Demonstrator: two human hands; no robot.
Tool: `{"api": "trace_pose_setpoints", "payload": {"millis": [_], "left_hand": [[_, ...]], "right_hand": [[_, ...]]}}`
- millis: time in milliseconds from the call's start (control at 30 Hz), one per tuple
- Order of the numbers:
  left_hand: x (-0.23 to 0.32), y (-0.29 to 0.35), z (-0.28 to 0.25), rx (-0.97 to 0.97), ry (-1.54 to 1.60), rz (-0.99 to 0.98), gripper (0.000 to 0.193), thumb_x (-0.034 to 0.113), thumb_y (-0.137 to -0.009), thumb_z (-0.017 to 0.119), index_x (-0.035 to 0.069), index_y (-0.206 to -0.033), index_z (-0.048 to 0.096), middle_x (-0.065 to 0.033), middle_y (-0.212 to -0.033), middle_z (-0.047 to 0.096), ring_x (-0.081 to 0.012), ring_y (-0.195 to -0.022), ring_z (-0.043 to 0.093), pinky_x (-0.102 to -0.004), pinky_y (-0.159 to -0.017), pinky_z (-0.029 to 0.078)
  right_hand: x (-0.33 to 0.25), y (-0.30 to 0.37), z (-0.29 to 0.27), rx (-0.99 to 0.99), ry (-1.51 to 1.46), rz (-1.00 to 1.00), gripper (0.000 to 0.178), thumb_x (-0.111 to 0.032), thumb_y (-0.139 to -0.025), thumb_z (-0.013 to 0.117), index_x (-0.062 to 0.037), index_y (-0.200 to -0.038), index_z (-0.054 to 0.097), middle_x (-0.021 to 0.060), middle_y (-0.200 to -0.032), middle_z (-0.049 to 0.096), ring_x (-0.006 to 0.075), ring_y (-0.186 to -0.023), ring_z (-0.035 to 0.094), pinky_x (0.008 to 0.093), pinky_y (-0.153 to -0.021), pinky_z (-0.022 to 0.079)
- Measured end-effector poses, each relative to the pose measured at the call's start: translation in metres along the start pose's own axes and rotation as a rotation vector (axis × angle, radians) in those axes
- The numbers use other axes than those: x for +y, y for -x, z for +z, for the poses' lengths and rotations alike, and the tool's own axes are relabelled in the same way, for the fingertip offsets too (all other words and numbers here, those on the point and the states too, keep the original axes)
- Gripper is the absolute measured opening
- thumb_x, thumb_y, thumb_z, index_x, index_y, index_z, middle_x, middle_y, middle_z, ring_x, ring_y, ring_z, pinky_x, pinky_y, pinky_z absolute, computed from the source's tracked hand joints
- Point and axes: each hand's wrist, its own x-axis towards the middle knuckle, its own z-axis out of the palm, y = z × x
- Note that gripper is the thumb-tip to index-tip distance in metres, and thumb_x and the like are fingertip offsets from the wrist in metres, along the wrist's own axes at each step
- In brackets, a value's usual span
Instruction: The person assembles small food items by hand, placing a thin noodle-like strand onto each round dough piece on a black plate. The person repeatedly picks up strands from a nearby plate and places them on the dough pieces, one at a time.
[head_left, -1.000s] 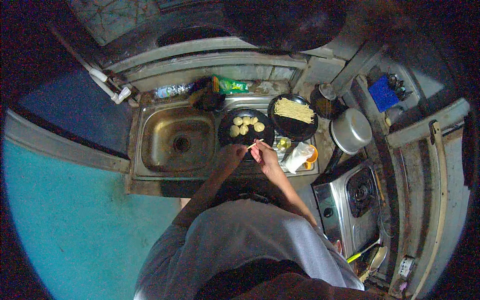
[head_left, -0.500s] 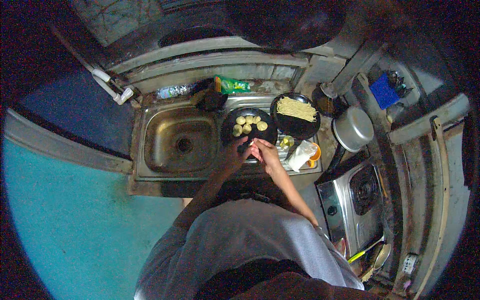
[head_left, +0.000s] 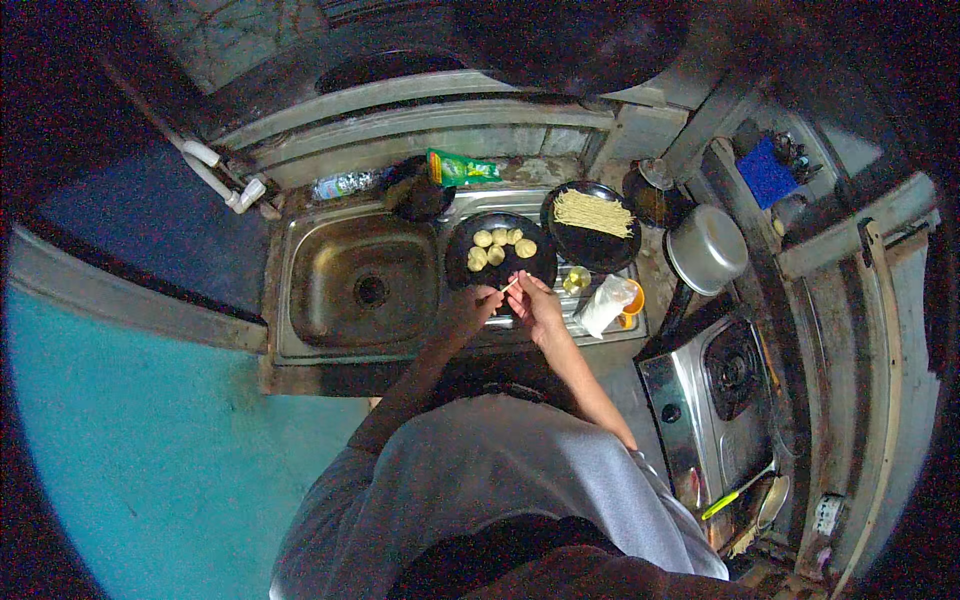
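Observation:
Just over the near edge of a dark round plate (head_left: 510,262), my left hand (head_left: 476,307) and my right hand (head_left: 540,302) are close together, fingertips pinched. Between them stretches a small pale strip of dough (head_left: 509,286), held at both ends. Several pale yellow dough balls (head_left: 499,238) sit on the plate's far half. To its right a second dark plate (head_left: 583,255) carries a pile of thin dough strands (head_left: 592,215). A little glass of yellowish liquid (head_left: 576,280) stands near my right hand, beside a white plastic bag (head_left: 606,306) and an orange cup (head_left: 634,300).
A steel sink basin (head_left: 335,318) lies left of the plates. Behind are a plastic bottle (head_left: 350,184) and a green packet (head_left: 463,168). At right stand a metal pot (head_left: 707,250) and a gas stove (head_left: 690,400); a blue container (head_left: 768,172) hangs above.
My hands have drawn slightly apart, and the pale dough strip now shows more clearly between the fingertips. The plates and other things stay where they were.

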Motion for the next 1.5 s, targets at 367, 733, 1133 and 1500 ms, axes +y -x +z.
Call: {"api": "trace_pose_setpoints", "payload": {"millis": [367,733,1133,1500], "left_hand": [[-0.022,0.001,0.006,0.083,0.001,0.133,0.030,0.020,-0.073,0.069,0.006,-0.097,0.058,-0.0085,-0.087,0.061,-0.0193,-0.081,0.058,-0.0298,-0.071,0.045],[0.032,0.005,0.003,0.378,0.265,0.213,0.023,0.020,-0.075,0.068,0.005,-0.092,0.063,-0.0080,-0.085,0.064,-0.0208,-0.082,0.061,-0.0303,-0.074,0.046],[0.049,0.015,-0.012,0.382,-0.140,0.458,0.013,0.014,-0.073,0.067,0.008,-0.082,0.059,-0.0081,-0.085,0.059,-0.0232,-0.083,0.057,-0.0324,-0.078,0.043],[0.027,0.007,-0.010,-0.236,0.406,-0.096,0.029,0.029,-0.087,0.043,0.003,-0.089,0.057,-0.0065,-0.086,0.061,-0.0174,-0.080,0.059,-0.0301,-0.076,0.045]], "right_hand": [[-0.008,0.008,0.007,0.027,0.083,-0.092,0.016,-0.020,-0.082,0.061,-0.0085,-0.093,0.059,0.0012,-0.086,0.062,0.0092,-0.074,0.059,0.0211,-0.061,0.048],[-0.017,0.026,0.028,-0.111,0.451,-0.215,0.018,-0.019,-0.080,0.064,-0.0061,-0.092,0.064,-0.0015,-0.081,0.064,0.0043,-0.071,0.055,0.0195,-0.060,0.041],[-0.015,0.029,0.022,-0.063,0.380,-0.070,0.015,-0.024,-0.079,0.065,-0.0126,-0.089,0.064,-0.0066,-0.080,0.059,0.0033,-0.072,0.051,0.0188,-0.062,0.040],[-0.008,0.018,0.015,-0.025,0.163,-0.065,0.013,-0.021,-0.083,0.060,-0.0108,-0.090,0.061,-0.0051,-0.073,0.056,0.0056,-0.063,0.051,0.0192,-0.054,0.042]]}}
